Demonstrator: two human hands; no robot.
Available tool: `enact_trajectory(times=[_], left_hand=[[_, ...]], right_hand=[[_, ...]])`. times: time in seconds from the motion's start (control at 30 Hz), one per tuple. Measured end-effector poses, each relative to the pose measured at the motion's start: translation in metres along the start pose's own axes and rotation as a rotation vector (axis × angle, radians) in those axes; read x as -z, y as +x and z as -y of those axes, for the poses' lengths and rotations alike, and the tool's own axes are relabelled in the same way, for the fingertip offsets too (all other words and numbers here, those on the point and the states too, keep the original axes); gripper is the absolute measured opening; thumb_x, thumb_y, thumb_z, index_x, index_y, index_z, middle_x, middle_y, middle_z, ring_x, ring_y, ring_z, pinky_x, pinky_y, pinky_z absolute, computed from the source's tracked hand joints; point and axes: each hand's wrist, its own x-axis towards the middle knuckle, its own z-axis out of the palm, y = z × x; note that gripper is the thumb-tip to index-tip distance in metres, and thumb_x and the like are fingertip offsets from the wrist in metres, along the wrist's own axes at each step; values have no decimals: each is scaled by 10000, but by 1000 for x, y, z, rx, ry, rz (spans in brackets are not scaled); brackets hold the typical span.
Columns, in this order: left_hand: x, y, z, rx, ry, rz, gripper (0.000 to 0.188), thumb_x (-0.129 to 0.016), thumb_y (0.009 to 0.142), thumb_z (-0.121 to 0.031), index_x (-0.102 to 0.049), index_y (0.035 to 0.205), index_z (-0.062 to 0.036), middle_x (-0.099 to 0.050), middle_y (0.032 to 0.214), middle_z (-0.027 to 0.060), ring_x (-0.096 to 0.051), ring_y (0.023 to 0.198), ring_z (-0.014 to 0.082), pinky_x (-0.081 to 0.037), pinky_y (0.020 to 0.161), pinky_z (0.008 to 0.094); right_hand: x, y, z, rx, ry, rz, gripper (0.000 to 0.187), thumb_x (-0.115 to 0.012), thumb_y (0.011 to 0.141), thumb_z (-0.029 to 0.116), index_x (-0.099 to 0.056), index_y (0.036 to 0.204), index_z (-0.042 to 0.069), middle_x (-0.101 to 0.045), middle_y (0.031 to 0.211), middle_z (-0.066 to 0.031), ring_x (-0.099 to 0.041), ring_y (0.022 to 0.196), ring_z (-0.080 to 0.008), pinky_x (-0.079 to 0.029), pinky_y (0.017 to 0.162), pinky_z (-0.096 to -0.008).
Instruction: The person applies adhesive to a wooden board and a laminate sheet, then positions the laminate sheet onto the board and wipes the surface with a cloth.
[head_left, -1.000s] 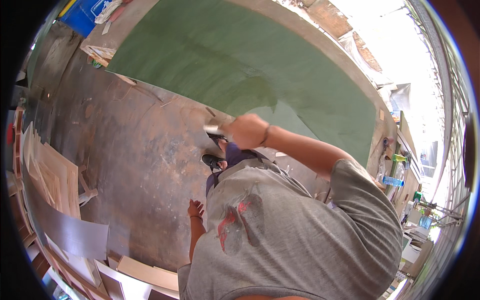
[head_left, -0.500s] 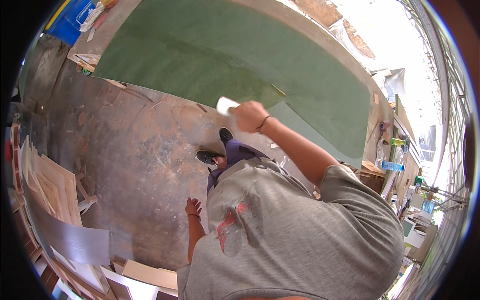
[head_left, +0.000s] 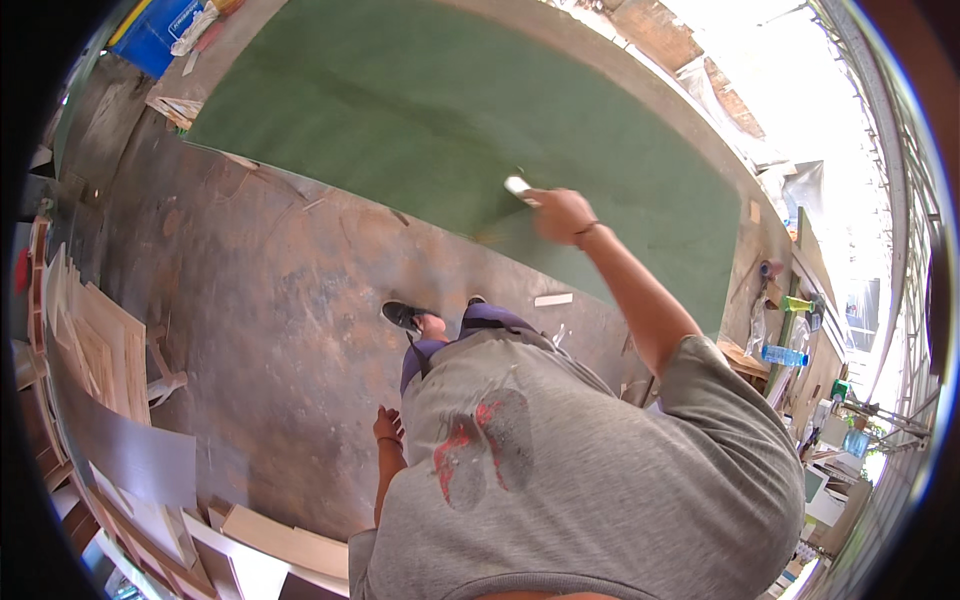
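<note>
- Head view, setting: stained, rust-brown concrete workshop floor [head_left: 290, 300] seen from above, with bright daylight along the right rim and straight edges bent by the lens.
- Head view, work surface: large flat green-coated sheet [head_left: 420, 110] lying on a wider brown board [head_left: 640, 75], filling the upper middle of the picture. The near part of the sheet around the tool looks slightly darker and patchier than the rest; whether that is a fresh coat cannot be told.
- Head view, right hand [head_left: 562, 214]: arm stretched forward over the near edge of the sheet, fingers closed around a small white flat-ended hand tool [head_left: 518, 186] whose tip rests on or just above the green surface; a dark band sits on the wrist.
- Head view, left hand [head_left: 388, 426]: hanging low beside the grey shirt [head_left: 580, 480], fingers loosely spread and holding nothing, well apart from the sheet.
- Head view, surroundings: pale plywood offcuts [head_left: 105, 350] stacked at the left; a blue container [head_left: 165, 30] at the upper left; a blue-capped clear plastic bottle [head_left: 782, 354] on cluttered shelving at the right; a black shoe [head_left: 403, 316] planted on the floor near the sheet's edge.
- Progress, as a judgement: the tool is at work on the near edge; most of the sheet's long span lies beyond its reach from this stance.
</note>
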Motion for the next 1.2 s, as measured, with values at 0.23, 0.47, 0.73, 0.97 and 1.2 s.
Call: enact_trajectory(times=[0.23, 0.47, 0.73, 0.97, 1.2], left_hand=[[-31, -28, 35, -30, -78, -55, 596, -422, 873, -546, -558, 1152, -38, -604, 1124, 60, -574, 969, 204, -415, 773, 402], [-62, -60, 124, -47, -135, -103, 561, -426, 886, -528, -585, 1112, -40, -631, 1063, 61, -590, 924, 207, -432, 754, 381], [-68, -86, 171, -21, -94, -145, 566, -417, 887, -532, -596, 1099, -39, -638, 1040, 53, -585, 929, 204, -429, 766, 379], [-77, -78, 144, -38, -68, -123, 574, -419, 880, -541, -597, 1095, -40, -629, 1059, 43, -570, 956, 192, -417, 779, 384], [-98, -88, 140, -44, -18, -77, 591, -432, 869, -544, -561, 1152, -41, -613, 1097, 54, -569, 954, 198, -408, 767, 382]], right_hand=[[-49, -78, 102, 488, -18, 260, 454, -535, 688, 163, -592, 1139, 163, -643, 724, -132, -638, 673, -339, -495, 582, -439], [29, -62, -76, 172, 98, -97, 441, -529, 692, 141, -619, 1122, 186, -661, 839, -163, -645, 750, -323, -511, 656, -416], [-45, -110, 45, 470, -125, 234, 331, -533, 710, 165, -631, 1018, 95, -651, 748, -150, -653, 705, -332, -520, 575, -432], [39, -120, -67, 248, 69, -38, 414, -517, 712, 149, -611, 1115, 173, -665, 798, -124, -658, 752, -297, -520, 614, -424], [-32, -143, -64, 302, -163, 110, 404, -522, 717, 138, -585, 1115, 117, -639, 721, -150, -636, 656, -326, -486, 557, -429]])
